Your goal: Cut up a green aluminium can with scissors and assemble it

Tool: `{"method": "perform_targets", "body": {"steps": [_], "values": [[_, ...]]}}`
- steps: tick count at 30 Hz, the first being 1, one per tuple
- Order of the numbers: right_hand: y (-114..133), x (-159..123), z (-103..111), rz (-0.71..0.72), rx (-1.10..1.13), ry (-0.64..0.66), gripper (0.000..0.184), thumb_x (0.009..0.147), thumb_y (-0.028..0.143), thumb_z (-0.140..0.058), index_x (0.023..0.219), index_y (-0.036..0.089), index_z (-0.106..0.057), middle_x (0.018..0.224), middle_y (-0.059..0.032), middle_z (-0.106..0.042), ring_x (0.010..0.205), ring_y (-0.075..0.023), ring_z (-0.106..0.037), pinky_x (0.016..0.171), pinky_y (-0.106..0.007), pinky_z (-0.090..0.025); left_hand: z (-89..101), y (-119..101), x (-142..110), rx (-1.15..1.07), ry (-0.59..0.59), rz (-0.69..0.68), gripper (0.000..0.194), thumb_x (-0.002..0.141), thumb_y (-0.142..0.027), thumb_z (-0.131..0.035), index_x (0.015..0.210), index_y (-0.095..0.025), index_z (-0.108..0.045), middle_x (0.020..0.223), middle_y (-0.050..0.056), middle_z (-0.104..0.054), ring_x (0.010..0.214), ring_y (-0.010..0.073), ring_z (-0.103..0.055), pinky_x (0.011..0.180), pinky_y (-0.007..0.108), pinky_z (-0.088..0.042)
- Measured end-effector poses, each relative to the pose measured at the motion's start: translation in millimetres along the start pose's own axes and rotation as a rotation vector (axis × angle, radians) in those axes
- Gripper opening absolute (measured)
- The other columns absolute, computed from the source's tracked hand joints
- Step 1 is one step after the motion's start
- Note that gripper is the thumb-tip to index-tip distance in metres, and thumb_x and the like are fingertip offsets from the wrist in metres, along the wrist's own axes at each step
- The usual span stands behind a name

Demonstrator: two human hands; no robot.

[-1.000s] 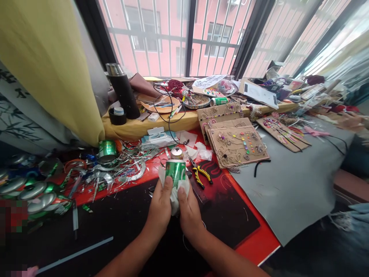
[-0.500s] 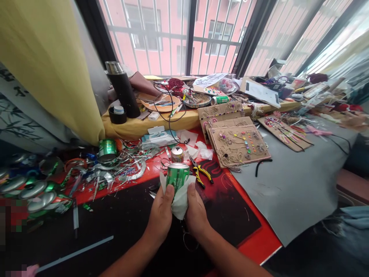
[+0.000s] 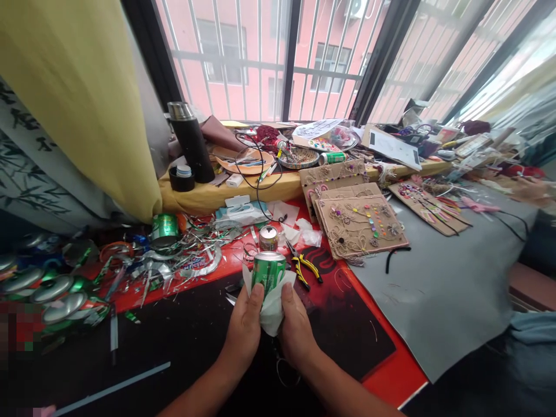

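Item one on my remote feed: a green aluminium drink can (image 3: 268, 273), held upright in both hands over a red-and-black desk mat (image 3: 351, 341), its lower body wrapped in a crumpled white tissue (image 3: 273, 315). Grip: narrow and closed, with the left hand (image 3: 245, 333) and right hand (image 3: 296, 336) on opposite sides, holding the can through the tissue, the left thumb pressed to the front. I judge the can light and thin-walled, so it should dent under hard squeezing. Its printed skin looks slick, so the tissue probably helps the hold. The best place to take it seems to be around the middle, away from the rim; the bottom is hidden, so I cannot tell its condition. Also listed: a second can with a silver top (image 3: 268, 238) standing just ahead, and yellow-handled pliers (image 3: 302, 267) lying just to the right, neither touched. To the left lie a heap of cut metal strips (image 3: 191, 258), a green can on its side (image 3: 165, 230), and domed can ends (image 3: 56, 289). To the right are cardboard panels decorated with twine (image 3: 359, 219).
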State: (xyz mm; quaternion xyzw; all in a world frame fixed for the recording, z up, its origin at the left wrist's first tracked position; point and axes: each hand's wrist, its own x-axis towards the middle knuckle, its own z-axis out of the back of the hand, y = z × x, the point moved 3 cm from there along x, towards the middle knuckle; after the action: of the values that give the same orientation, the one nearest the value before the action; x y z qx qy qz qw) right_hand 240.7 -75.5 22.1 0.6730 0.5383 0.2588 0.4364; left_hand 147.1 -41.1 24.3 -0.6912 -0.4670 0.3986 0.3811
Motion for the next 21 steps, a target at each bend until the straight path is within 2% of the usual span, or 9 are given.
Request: {"method": "perform_targets", "body": {"steps": [7,11,17,21], "values": [[-1,-1,-2,-0.003,0.019,0.001,0.07,0.094,0.078,-0.066,0.13,0.019,-0.077,0.113,-0.0117,-0.085,0.114,-0.0331,-0.076,0.106,-0.047,-0.059,-1.8,-3,-2,0.01,-0.001,-0.009,0.08,0.083,-0.079,-0.074,0.13,-0.014,-0.075,0.117,0.016,-0.083,0.116,0.0379,-0.077,0.104,0.048,-0.06],[0,0,-1,-0.02,0.012,-0.01,0.075,0.091,0.083,-0.064,0.127,0.018,-0.079,0.112,-0.0133,-0.085,0.117,-0.0351,-0.076,0.105,-0.048,-0.059,-3.9,-6,-5,0.058,0.013,-0.013,0.081,0.084,-0.08,-0.072,0.133,-0.014,-0.071,0.119,0.017,-0.082,0.114,0.0387,-0.078,0.101,0.049,-0.061],[8,0,2,-0.054,-0.038,-0.028,0.08,0.092,0.086,-0.058,0.128,0.018,-0.08,0.123,-0.0131,-0.082,0.124,-0.0339,-0.073,0.112,-0.048,-0.056,0.7,-9,-11,0.34,0.042,-0.185,0.065,0.09,-0.06,-0.076,0.14,-0.021,-0.062,0.135,0.014,-0.077,0.125,0.0347,-0.073,0.109,0.046,-0.056],[13,-1,3,-0.022,-0.073,-0.045,0.078,0.092,0.086,-0.058,0.124,0.019,-0.082,0.121,-0.0125,-0.083,0.124,-0.0341,-0.073,0.113,-0.049,-0.055,-1.8,-9,-20,0.427,0.005,-0.245,0.065,0.09,-0.051,-0.078,0.144,-0.022,-0.056,0.144,0.016,-0.072,0.134,0.0345,-0.068,0.113,0.047,-0.053]]}}
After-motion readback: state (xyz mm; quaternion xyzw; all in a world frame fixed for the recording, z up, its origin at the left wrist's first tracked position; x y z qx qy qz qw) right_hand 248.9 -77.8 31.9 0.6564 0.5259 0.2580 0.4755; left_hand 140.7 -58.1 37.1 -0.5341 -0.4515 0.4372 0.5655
